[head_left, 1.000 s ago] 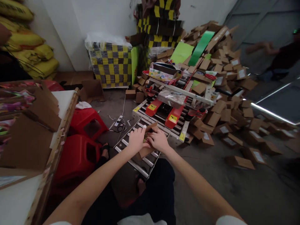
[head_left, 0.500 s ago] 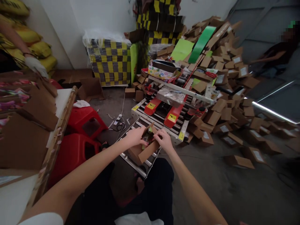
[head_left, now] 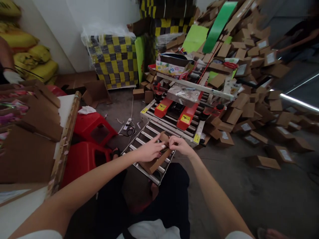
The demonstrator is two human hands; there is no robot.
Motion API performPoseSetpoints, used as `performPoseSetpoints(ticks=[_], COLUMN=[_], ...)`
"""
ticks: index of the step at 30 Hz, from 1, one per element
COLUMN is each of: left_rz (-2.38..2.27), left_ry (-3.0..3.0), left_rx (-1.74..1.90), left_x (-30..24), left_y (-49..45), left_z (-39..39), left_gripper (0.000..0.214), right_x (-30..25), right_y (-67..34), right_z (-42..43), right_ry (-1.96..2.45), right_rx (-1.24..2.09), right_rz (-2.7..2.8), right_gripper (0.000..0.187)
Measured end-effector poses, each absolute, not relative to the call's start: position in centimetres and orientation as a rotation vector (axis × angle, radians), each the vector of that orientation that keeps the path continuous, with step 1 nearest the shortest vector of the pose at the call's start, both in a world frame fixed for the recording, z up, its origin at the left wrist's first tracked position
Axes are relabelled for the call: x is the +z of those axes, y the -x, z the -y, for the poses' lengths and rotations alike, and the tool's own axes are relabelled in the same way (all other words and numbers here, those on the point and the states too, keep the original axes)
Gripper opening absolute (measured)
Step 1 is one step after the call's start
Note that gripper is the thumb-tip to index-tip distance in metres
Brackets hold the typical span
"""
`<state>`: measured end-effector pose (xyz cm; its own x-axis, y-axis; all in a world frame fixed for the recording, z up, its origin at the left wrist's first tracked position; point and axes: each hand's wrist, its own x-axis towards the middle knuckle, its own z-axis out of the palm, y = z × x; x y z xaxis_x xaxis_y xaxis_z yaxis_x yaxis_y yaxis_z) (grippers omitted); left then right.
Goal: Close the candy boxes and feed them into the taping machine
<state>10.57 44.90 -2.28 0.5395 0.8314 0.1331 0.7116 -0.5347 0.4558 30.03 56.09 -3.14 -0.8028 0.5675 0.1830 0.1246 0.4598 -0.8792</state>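
Note:
A small brown cardboard box (head_left: pixel 155 162) with open flaps sits on the near end of a metal roller conveyor (head_left: pixel 142 137). My left hand (head_left: pixel 149 150) lies over the box's top, fingers stretched toward the far flap. My right hand (head_left: pixel 179 145) pinches a flap at the box's right side. The two hands nearly touch above the box. What lies inside the box is hidden by my hands.
The conveyor leads into a taping machine (head_left: pixel 179 109) with red guides. A big heap of sealed brown boxes (head_left: pixel 249 86) spreads right of it. Red plastic stools (head_left: pixel 87 146) and a table edge (head_left: pixel 62 146) stand left. Another person's gloved hand (head_left: pixel 11 77) shows far left.
Both hands stayed on the box, shifting from pressing its top to working the flaps. The view tilted slightly, and the other person's gloved hand drew back to the left edge.

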Motion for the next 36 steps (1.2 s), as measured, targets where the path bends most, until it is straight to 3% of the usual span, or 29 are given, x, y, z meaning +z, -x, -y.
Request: performPoseSetpoints(ticks=[4, 6, 9, 13, 16, 21, 23, 27, 32, 36], left_rz=[-1.304, -1.339, -1.379, -1.494, -1.696, -1.917, -1.936, -2.137, -1.682, -1.461], left_ry=[-1.966, -1.827, -1.838, -1.844, -1.839, -1.909, -1.924, -1.868, -1.621, -1.545], left_rx=[0.770, 0.853, 0.860, 0.902, 0.720, 0.340, 0.298, 0.350, 0.746, 0.835], left_x=[-4.0, -4.5, -4.7, -4.4, -3.9, -2.7, -2.4, -2.8, -4.7, -5.9], left_y=[-11.7, -12.1, -12.3, -11.2, -10.2, -11.0, -12.2, -13.4, -10.8, -9.5], left_z=[-43.8, -43.6, -43.9, -44.2, -44.0, -44.0, -44.1, -43.9, -44.4, -44.4], left_gripper=[0.065, 0.063, 0.055, 0.051, 0.049, 0.075, 0.075, 0.056, 0.052, 0.054], right_x=[-3.8, -4.9, -6.8, -7.8, -7.5, -7.3, -7.5, -7.9, -8.1, -7.2], right_y=[-29.4, -28.9, -28.3, -28.6, -29.1, -28.9, -28.4, -27.4, -26.9, -26.4], right_z=[-56.1, -56.0, -55.8, -55.7, -55.5, -55.1, -55.0, -54.5, -53.5, -53.2], right_ry=[0.575, 0.686, 0.957, 0.949, 0.851, 0.827, 0.819, 1.000, 1.135, 1.282], right_rx=[1.284, 1.101, 0.745, 0.759, 0.904, 1.010, 0.984, 0.675, 0.568, 0.494], right_rz=[2.258, 2.223, 2.181, 2.272, 2.195, 1.985, 2.003, 2.132, 2.233, 2.345], right_gripper=[0.047, 0.044, 0.063, 0.055, 0.047, 0.030, 0.030, 0.047, 0.057, 0.057])
